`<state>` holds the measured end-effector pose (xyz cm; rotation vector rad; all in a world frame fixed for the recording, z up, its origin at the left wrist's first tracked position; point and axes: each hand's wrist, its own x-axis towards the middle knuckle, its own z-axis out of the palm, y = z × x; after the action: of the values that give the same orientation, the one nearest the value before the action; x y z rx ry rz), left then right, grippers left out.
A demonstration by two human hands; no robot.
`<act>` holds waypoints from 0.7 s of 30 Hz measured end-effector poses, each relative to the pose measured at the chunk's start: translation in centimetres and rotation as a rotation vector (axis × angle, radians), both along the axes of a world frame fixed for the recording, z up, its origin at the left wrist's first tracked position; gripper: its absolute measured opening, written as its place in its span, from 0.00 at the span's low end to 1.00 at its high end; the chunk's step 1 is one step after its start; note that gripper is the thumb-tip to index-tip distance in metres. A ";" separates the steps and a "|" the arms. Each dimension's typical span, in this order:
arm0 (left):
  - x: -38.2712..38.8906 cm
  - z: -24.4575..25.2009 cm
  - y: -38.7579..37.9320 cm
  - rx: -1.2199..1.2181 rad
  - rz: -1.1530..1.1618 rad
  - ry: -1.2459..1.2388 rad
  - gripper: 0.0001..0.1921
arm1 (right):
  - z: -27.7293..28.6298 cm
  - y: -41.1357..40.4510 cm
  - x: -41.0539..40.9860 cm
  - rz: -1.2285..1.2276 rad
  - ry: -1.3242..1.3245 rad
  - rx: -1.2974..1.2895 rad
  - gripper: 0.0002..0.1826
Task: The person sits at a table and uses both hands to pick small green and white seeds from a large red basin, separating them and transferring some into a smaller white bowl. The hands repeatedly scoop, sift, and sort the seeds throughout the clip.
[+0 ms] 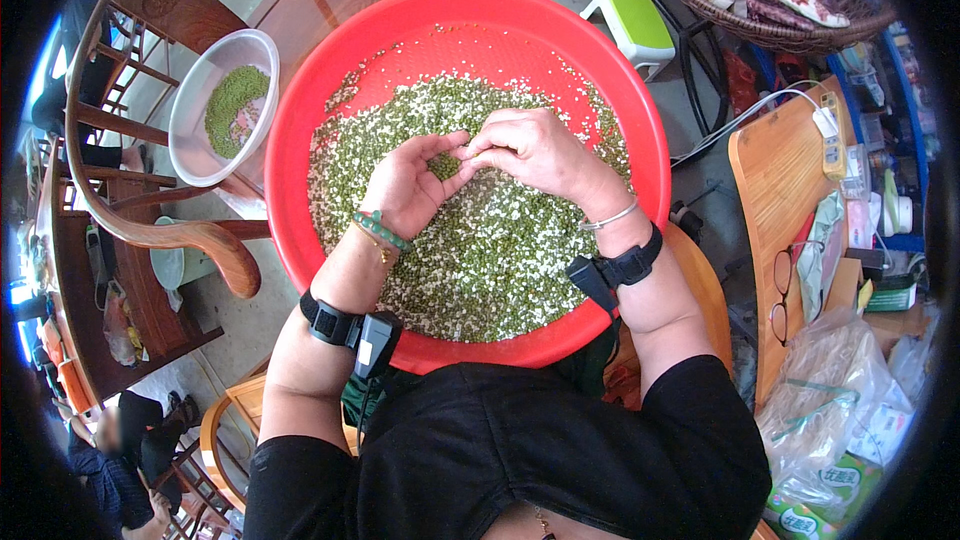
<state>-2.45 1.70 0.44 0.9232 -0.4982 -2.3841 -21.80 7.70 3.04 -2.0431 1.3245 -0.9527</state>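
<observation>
A big round red plastic tray (469, 0) lies before me, holding a spread of green beans, likely mung beans, mixed with small white grains (495, 270). Above its middle my two hands meet at the fingertips. My left hand (412, 180) is cupped palm up, with some green beans (444, 165) in it. My right hand (529, 146) has thumb and fingers pinched together at the left fingertips; whether something small is between them cannot be told. To the left, a translucent plastic bowl (184, 116) contains more green beans (229, 101).
The bowl stands by a curved wooden armchair (97, 202). A green-topped stool (634, 19) and a wicker basket (772, 34) with cloth are at the upper right. On the right, a wooden surface (765, 187) bears eyeglasses (781, 300) and a power strip (832, 142). A person (120, 472) is at the lower left.
</observation>
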 end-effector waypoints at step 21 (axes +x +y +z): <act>0.4 0.1 -0.7 0.003 0.067 0.008 0.16 | -1.3 0.1 -0.8 0.111 0.199 0.107 0.04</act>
<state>-2.10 0.98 0.57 0.9174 -0.4541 -2.3281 -22.60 7.84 1.78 -2.1476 1.3157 -0.6299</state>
